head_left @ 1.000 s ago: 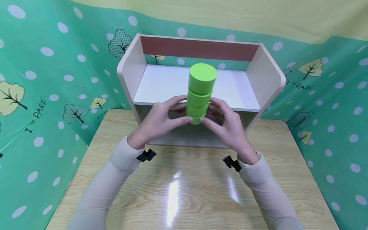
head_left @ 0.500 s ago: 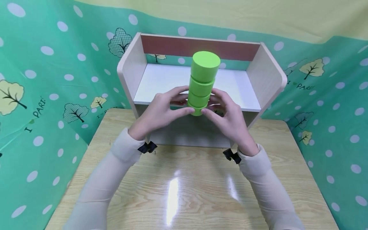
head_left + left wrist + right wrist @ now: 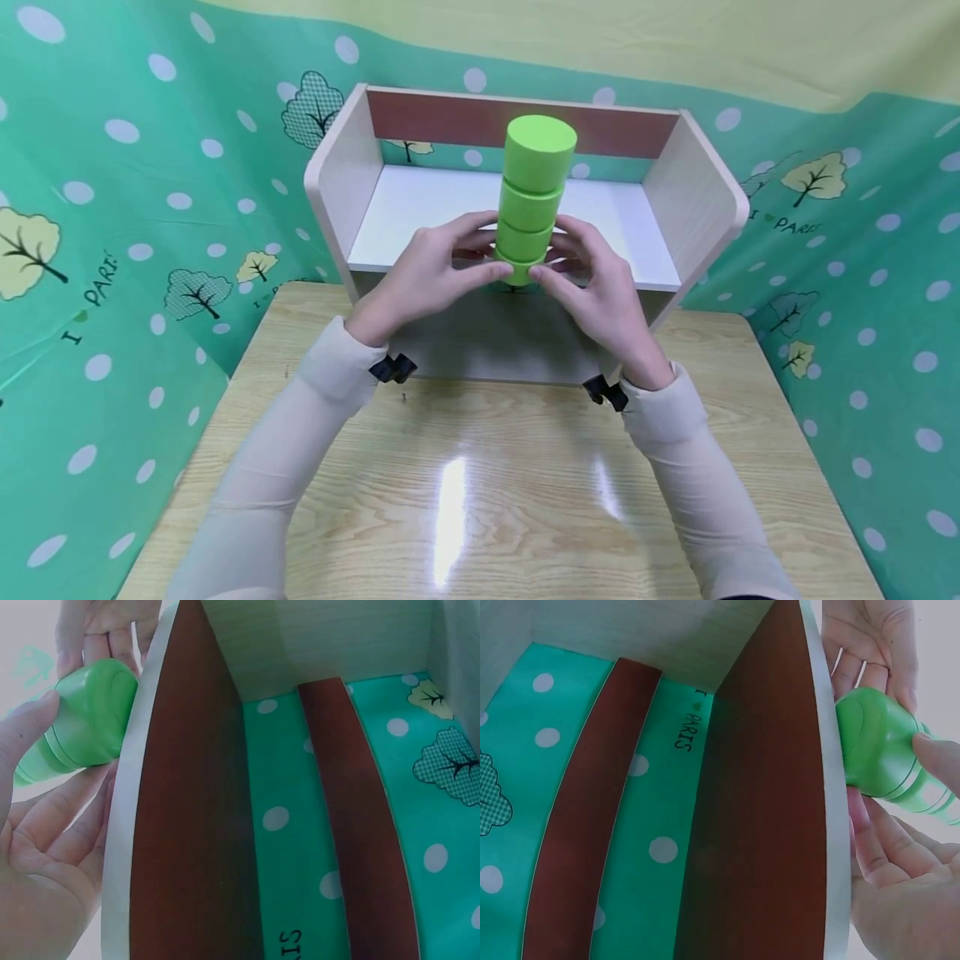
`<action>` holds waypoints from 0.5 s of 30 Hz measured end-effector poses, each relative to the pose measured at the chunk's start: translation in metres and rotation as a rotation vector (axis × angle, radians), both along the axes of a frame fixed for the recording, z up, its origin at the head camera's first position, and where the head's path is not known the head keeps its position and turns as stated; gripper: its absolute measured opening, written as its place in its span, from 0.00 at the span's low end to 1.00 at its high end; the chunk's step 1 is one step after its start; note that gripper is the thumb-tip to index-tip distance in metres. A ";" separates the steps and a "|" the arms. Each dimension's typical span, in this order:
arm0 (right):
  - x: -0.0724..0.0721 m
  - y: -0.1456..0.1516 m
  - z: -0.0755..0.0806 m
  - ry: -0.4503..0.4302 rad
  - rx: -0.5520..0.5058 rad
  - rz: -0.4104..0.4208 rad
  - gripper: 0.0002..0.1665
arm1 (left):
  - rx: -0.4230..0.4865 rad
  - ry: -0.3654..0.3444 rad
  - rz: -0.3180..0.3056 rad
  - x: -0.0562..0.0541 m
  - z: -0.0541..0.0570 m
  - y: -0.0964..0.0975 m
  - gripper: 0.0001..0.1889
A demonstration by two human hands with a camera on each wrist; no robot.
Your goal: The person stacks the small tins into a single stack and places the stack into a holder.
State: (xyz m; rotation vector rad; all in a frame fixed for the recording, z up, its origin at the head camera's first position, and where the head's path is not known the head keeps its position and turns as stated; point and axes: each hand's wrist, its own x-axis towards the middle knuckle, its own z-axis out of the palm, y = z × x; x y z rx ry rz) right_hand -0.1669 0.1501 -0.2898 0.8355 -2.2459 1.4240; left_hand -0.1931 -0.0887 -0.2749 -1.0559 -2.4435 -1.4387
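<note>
A bright green cylinder, smooth with a flat top and several grooved sections, stands nearly upright between both hands in the head view. My left hand grips its lower end from the left, thumb in front and fingers behind. From the right, my right hand grips the same end in the same way. In both wrist views the rounded bottom of the cylinder appears right at the white front edge of the upper shelf board. Part of the fingers is hidden behind the cylinder in the head view.
A small two-level shelf unit stands at the back of the wooden table, with raised side panels and a red-brown rear strip. Behind it and along both sides hangs a green dotted cloth.
Both hands have raised the green cylinder and carried it slightly right and toward the shelf unit. Their grip looks the same; the shelf has not moved.
</note>
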 end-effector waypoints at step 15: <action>-0.008 -0.003 0.002 0.012 0.111 -0.061 0.37 | -0.012 -0.039 0.001 -0.011 -0.001 0.002 0.34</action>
